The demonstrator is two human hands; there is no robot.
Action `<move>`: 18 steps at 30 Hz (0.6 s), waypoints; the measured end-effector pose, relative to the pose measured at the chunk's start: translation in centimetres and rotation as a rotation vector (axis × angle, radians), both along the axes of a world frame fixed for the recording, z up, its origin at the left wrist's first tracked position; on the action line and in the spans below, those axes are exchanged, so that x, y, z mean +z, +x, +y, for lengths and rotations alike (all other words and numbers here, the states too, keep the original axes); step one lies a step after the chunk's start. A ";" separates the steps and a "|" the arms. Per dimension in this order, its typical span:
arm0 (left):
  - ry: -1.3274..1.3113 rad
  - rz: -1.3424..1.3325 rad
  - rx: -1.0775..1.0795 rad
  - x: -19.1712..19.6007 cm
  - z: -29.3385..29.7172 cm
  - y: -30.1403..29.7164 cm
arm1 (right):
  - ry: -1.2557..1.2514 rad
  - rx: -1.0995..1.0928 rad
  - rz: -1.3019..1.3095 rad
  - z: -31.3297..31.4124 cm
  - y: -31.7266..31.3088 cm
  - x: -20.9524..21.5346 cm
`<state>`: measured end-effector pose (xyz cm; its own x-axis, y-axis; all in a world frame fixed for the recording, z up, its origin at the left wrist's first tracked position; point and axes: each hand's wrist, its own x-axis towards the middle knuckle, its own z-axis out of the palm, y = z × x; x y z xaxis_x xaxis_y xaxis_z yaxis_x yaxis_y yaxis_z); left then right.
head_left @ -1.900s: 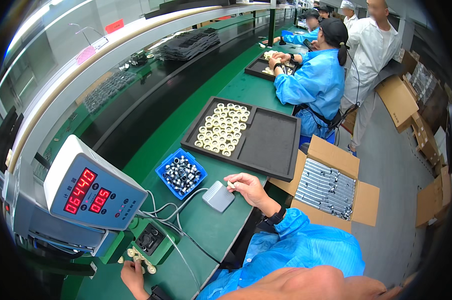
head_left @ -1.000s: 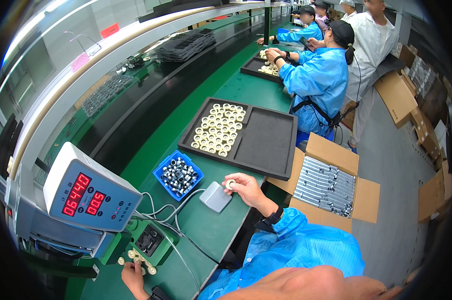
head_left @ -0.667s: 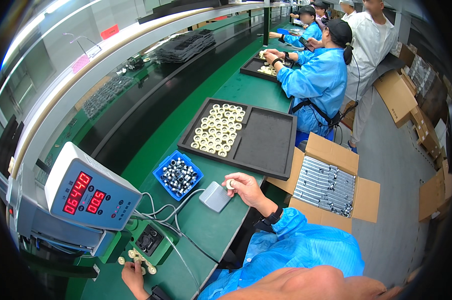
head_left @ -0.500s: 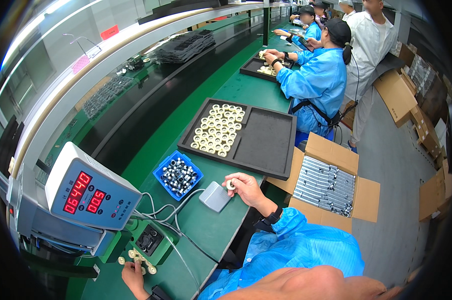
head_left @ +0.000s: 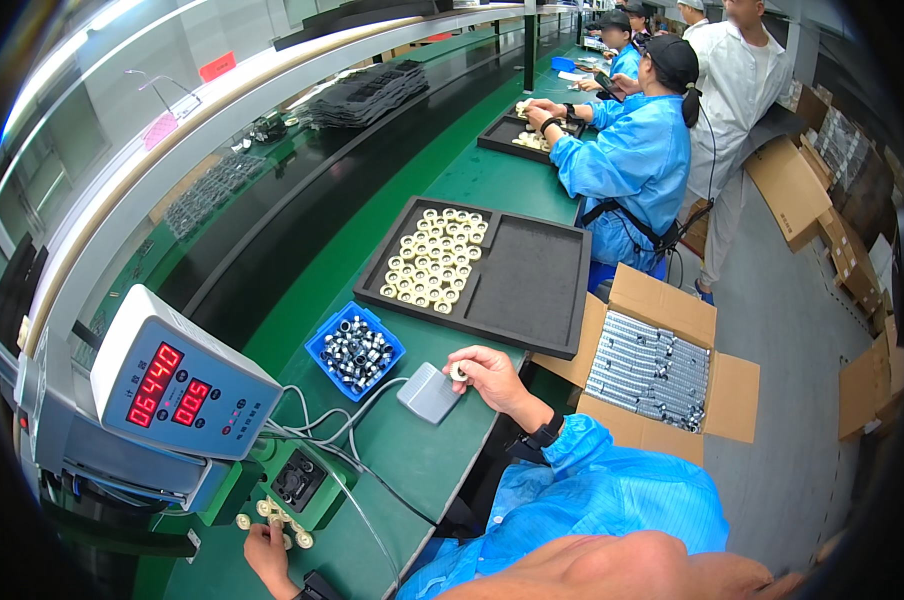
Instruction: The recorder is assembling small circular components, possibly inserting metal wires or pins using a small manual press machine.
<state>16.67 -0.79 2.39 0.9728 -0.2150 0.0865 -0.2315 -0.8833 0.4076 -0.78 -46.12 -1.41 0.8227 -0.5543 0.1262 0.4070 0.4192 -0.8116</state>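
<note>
Near left, our left hand [head_left: 265, 553] meets a cluster of cream parts [head_left: 303, 540]; we cannot tell whether it pinches any. Farther right, our right hand [head_left: 487, 378] pinches a cream ring [head_left: 458, 372] beside the grey pedal [head_left: 428, 394]. Beyond lies the black tray [head_left: 534, 272].

The view is taken from the person's head, by the left one of two fisheye cameras, and it faces downward and forward along the green surface [head_left: 442, 460]. It is quite near to the left hand [head_left: 267, 557] and the right hand [head_left: 492, 380], seen from above, while the farther co-workers [head_left: 622, 155] appear smaller. Straight edges bend toward the dark, rounded rim.
</note>
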 end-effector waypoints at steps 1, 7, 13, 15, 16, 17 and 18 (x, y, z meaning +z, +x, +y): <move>0.006 -0.003 0.001 -0.1 0.0 0.0 | 0.000 0.000 0.000 0.0 0.0 0.1; -0.021 0.001 0.010 -0.1 0.1 0.0 | 0.004 -0.003 0.007 0.0 0.0 0.2; -0.004 -0.015 0.008 -0.3 0.1 0.0 | -0.014 -0.010 0.022 0.0 0.0 0.2; -0.002 -0.017 0.009 -0.2 0.0 0.0 | -0.019 0.001 0.015 0.1 -0.1 0.4; 0.000 -0.017 0.009 -0.1 0.0 0.0 | -0.020 0.000 0.015 0.0 -0.1 0.3; 0.000 -0.017 0.009 -0.1 0.0 -0.1 | -0.024 0.006 0.004 0.0 -0.1 0.2; 0.001 -0.013 0.010 0.0 -0.1 -0.1 | -0.028 0.011 -0.006 0.0 -0.1 0.2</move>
<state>16.57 -0.87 2.40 0.9737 -0.2054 0.0987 -0.2279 -0.8860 0.4037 -0.83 -46.14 -1.22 0.8278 -0.5416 0.1464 0.4075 0.4010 -0.8205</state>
